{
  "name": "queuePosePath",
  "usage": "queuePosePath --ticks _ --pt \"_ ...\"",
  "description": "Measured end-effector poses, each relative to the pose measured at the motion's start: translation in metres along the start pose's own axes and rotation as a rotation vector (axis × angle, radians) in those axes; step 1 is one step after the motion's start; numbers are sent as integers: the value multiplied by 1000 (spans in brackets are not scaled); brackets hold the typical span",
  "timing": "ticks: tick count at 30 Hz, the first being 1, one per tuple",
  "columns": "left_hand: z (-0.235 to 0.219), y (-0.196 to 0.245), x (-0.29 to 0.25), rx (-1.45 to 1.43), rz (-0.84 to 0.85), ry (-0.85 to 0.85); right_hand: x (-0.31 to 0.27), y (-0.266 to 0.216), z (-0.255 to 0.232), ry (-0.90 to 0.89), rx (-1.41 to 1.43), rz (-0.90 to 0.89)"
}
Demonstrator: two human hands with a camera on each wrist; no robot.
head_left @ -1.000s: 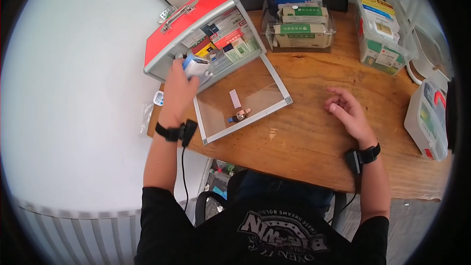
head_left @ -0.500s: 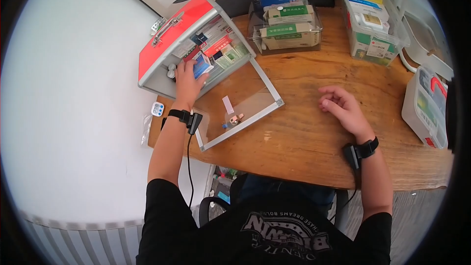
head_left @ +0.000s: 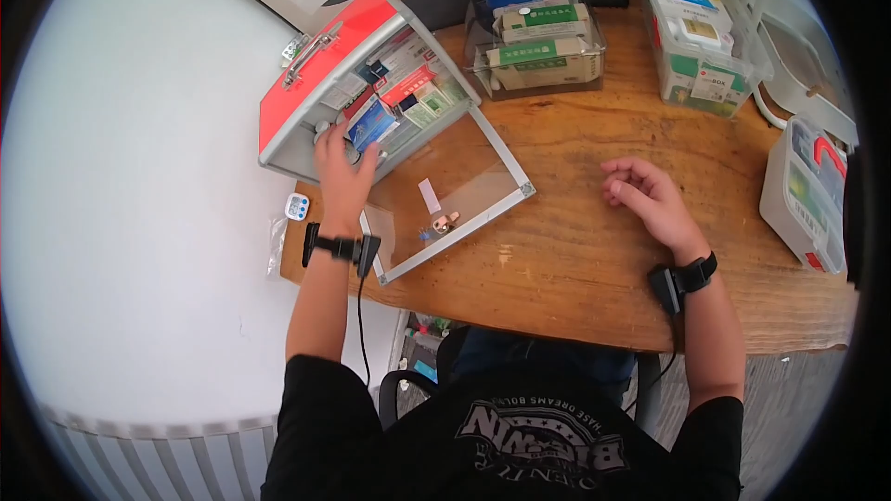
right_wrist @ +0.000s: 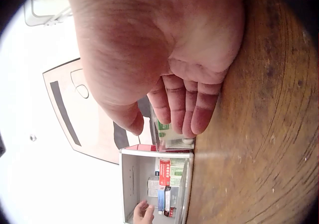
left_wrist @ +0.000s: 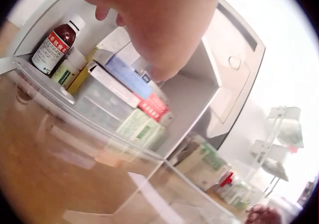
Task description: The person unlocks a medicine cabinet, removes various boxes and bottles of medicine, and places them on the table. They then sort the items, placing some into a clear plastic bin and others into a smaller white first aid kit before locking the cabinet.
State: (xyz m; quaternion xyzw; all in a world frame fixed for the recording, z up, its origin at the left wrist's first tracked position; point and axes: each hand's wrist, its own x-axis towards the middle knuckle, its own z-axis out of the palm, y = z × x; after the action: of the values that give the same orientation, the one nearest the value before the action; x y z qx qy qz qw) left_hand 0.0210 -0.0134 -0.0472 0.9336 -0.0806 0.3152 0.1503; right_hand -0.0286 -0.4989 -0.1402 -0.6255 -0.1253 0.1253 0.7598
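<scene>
At the mouth of a red and silver medicine case [head_left: 281, 113], my left hand [head_left: 343, 172] has its fingers spread beside a blue and white medicine box [head_left: 372, 124]. That box stands inside among other medicine boxes. In the right wrist view, the left hand's fingers [right_wrist: 143, 209] show a gap from the boxes. A brown bottle [left_wrist: 51, 51] with a white cap leans at the case's end in the left wrist view. My right hand [head_left: 652, 199] rests on the wooden table, fingers loosely curled and holding nothing.
The case's clear, metal-framed door [head_left: 501, 150] lies folded down on the table, with a pink strip [head_left: 429, 196] and a small figure seen there. Behind stand two clear bins [head_left: 543, 83] [head_left: 701, 97] of boxes. A white lidded container [head_left: 798, 209] is at right.
The left hand carried the blue and white box into the case, set it among the others and let go, drawing slightly back. The right hand stays in place; the head view shifted a little.
</scene>
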Motion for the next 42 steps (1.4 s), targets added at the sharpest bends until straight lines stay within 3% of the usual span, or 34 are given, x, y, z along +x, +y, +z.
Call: queuePosePath --ticks 4,6,11,13,15,17,19,21,27,29,33,34,37,38,41,42 --pt "-54 4 -72 106 -21 -140 0 -2 4 3 11 22" --pt "-69 -7 -121 86 -210 -225 -2 -2 3 -5 3 39" --pt "-71 -8 -189 -66 -514 -229 -2 -4 5 1 -44 61" --pt "-64 2 -185 -100 -467 -214 -2 -2 4 -10 -74 61" --pt "-52 -18 -184 -191 -547 -180 0 1 1 -16 -109 56" --pt "-44 -33 -180 -227 -457 -163 1 5 -3 -2 -118 33" --pt "-49 -34 -174 -231 -491 -154 1 8 -3 -6 -119 26" --pt "-51 -36 -169 -202 -441 -212 3 10 -6 52 -3 34" --pt "-41 -55 -176 -282 -395 -131 5 5 -3 112 71 82" --pt "-43 -58 -171 -456 -589 -83 8 2 0 96 33 105" --pt "-17 -90 -138 -800 -556 106 13 -4 6 117 -53 158" --pt "-18 -85 -119 -860 -616 122 15 -11 13 122 -146 202" --pt "3 -93 -69 -963 -512 256 26 -19 30 113 -302 288" --pt "17 -101 -62 -861 -522 279 31 -20 36 89 -358 323" --pt "44 -105 -72 -726 -528 303 45 -18 67 -21 -446 297" --pt "39 -91 -67 -825 -514 359 53 -13 79 -42 -452 267"
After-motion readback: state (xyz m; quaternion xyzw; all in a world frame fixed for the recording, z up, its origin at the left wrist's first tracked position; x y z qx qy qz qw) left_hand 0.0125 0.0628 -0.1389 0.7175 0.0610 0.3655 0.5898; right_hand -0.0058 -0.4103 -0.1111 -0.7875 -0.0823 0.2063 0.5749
